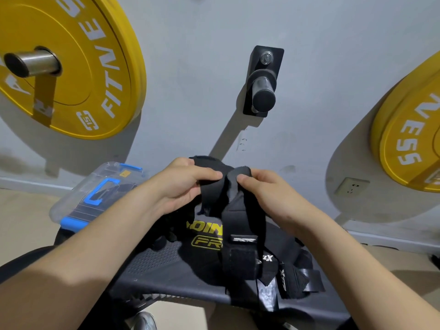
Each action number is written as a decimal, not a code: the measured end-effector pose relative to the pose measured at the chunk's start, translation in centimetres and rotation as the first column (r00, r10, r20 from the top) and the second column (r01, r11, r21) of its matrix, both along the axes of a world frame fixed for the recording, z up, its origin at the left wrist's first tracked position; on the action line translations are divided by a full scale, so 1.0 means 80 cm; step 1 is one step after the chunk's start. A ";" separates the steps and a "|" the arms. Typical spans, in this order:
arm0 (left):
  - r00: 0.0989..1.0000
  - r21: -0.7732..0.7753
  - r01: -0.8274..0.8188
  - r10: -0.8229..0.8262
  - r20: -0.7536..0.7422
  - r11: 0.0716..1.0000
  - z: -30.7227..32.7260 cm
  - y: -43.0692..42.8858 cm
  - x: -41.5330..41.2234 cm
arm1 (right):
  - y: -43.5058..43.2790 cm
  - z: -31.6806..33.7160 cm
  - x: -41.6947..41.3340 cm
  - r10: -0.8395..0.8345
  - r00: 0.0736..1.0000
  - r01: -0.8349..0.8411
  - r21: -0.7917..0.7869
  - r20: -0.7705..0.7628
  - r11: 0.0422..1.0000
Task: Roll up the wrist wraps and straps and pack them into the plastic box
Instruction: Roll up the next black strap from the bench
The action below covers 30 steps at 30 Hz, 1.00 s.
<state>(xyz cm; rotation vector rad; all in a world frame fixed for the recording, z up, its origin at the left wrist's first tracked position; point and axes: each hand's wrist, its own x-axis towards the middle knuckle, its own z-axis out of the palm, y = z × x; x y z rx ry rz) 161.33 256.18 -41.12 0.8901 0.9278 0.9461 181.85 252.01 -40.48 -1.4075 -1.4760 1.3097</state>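
Black padded desk [152, 264] taken as reference. A clear plastic box [78, 201] with blue latches is set at the desk's far left end. Loose straps [295, 275] are heaped at its near right. One wrist wrap [239, 210] is held above its middle, tail draped down. Left grip [183, 186] and right grip [266, 191] are both pinched on the wrap's top edge. Fabric is judged soft, light and limp, and best taken at one end and rolled tight.

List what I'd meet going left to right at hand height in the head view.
plastic box → left hand → black wrist wrap, pinched by both hands → right hand → wall socket → yellow weight plate
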 end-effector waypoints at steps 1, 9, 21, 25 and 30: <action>0.999 -0.024 0.002 -0.001 0.042 1.000 0.001 0.001 0.000 | 0.000 -0.003 0.000 0.008 0.999 -0.008 0.016 -0.046 1.000; 0.991 0.047 0.104 -0.108 0.075 0.993 0.003 -0.001 -0.001 | 0.009 -0.014 -0.004 -0.022 0.990 0.032 0.065 -0.139 0.997; 0.994 0.048 0.086 -0.082 -0.077 0.995 -0.003 0.003 0.001 | 0.008 -0.003 0.015 0.104 0.992 -0.123 0.310 0.077 0.943; 0.996 0.037 0.091 -0.091 0.002 0.995 0.000 -0.002 0.005 | 0.011 -0.008 0.010 -0.022 0.990 -0.036 0.397 0.142 0.917; 0.986 0.066 0.119 -0.125 0.106 0.991 0.000 -0.005 0.009 | 0.013 -0.015 0.002 -0.105 0.987 0.059 0.325 0.126 0.944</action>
